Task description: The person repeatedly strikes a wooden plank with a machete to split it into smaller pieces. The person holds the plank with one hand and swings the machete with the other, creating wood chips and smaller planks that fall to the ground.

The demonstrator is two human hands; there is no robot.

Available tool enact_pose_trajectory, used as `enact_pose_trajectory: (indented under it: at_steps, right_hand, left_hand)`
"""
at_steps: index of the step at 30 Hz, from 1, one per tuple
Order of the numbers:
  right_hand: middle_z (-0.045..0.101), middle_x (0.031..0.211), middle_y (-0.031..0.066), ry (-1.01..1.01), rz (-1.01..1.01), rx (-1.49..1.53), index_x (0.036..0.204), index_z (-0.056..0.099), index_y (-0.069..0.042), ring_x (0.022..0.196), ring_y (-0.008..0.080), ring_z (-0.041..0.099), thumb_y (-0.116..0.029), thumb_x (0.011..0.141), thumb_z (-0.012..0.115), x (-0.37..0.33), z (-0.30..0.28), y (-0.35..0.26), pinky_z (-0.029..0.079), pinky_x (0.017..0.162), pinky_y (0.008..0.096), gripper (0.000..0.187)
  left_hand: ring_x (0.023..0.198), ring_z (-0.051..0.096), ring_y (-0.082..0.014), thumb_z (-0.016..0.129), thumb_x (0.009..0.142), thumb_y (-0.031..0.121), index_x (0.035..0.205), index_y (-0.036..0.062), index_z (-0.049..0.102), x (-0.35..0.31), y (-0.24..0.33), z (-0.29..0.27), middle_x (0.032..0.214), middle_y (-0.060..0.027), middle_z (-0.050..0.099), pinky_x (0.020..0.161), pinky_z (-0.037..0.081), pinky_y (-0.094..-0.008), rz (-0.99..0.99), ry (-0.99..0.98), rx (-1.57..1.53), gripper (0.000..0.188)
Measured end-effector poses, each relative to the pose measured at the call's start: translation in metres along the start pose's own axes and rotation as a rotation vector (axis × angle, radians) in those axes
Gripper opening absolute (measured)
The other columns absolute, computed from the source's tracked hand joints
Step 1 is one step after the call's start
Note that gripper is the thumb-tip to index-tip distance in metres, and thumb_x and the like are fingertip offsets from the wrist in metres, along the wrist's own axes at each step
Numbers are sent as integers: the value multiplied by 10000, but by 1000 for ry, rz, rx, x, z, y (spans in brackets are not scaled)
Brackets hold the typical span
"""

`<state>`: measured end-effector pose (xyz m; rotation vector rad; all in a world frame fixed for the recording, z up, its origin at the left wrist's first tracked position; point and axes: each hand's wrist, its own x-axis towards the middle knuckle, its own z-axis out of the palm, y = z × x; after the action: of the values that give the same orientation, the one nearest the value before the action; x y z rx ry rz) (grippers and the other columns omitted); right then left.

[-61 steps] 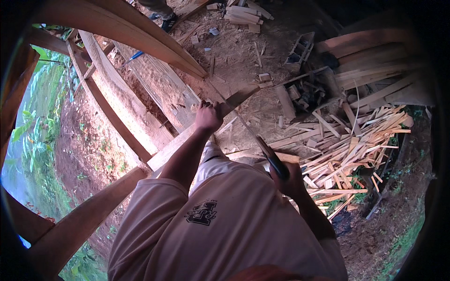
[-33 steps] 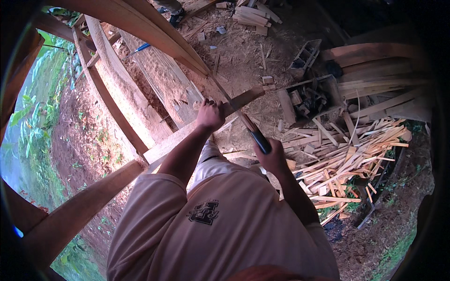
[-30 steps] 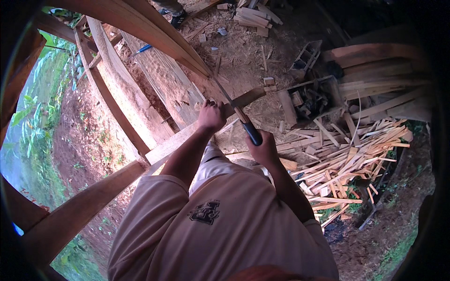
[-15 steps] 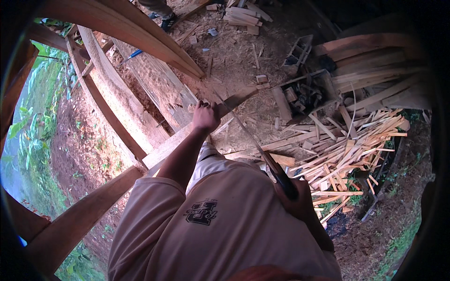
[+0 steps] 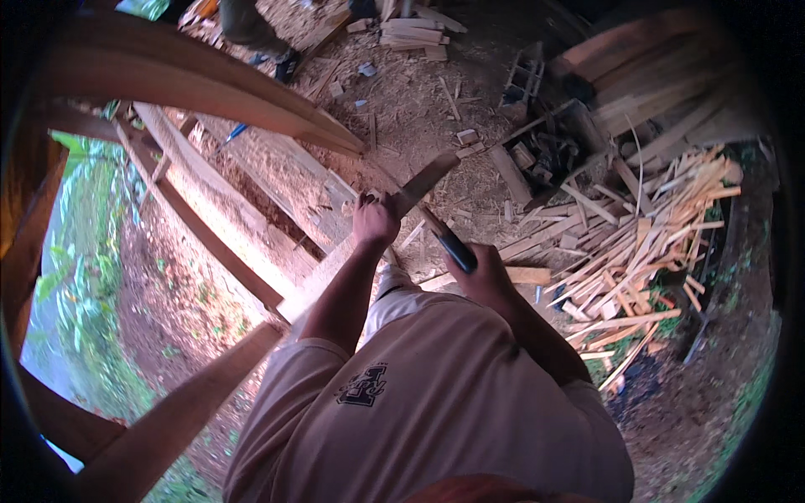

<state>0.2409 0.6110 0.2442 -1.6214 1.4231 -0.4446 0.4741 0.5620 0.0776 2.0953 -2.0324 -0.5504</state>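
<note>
Wooden plank, long, pale, narrow [image 5: 335,264]: runs from lower left toward frame centre, its far end pointed and raised just above centre. Left hand [image 5: 374,220]: grip closed around the plank near that end, fingers wrapped over the top; forearm extended straight up-frame from the shoulder. Right hand [image 5: 485,277]: grip pressed together on the dark handle of a long-bladed knife [image 5: 444,239]; blade angled up and left, meeting the plank just beside the left hand; wrist bent, forearm entering from lower right. Change from half a second earlier: the right hand then sat lower and further right, blade drawn back from the wood; it now stands close under the plank's tip. Surroundings: heap of pale wood offcuts [image 5: 646,243] at right; curved brown beam [image 5: 210,84] across upper left; bare earth below.
</note>
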Motion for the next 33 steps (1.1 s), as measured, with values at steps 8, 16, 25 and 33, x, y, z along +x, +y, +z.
enact_pose_trajectory:
  at_steps: [8,16,25,33]
  right_hand:
    - [588,606,151,-121,153,3,745,614,6,556,196,594,-192,874,757,-101,-102,-70,460,571,393,275]
    - [649,677,249,26,-50,-21,795,666,25,711,440,698,-219,834,757,39,18,16,533,645,501,263]
    - [623,640,162,-9,-68,22,825,662,22,580,247,643,-197,882,761,7,0,10,482,587,411,247]
    - [572,595,128,-131,59,-127,771,625,21,533,162,544,-161,884,733,-91,-106,-35,430,533,376,240]
  left_hand:
    - [1083,693,-395,422,992,245,1131,-42,694,2,-6,5,975,-285,740,1185,352,-461,-43,-18,34,419]
    - [904,715,-389,477,959,212,987,26,640,-2,10,-8,827,-233,731,1070,415,-476,10,-19,44,249]
    - [1099,673,-374,438,1007,291,1029,17,709,0,12,-10,1012,-250,746,1140,379,-441,-75,62,12,386]
    - [1007,709,-349,439,971,208,1057,46,747,-4,13,-15,975,-238,744,1174,362,-457,-55,115,-38,358]
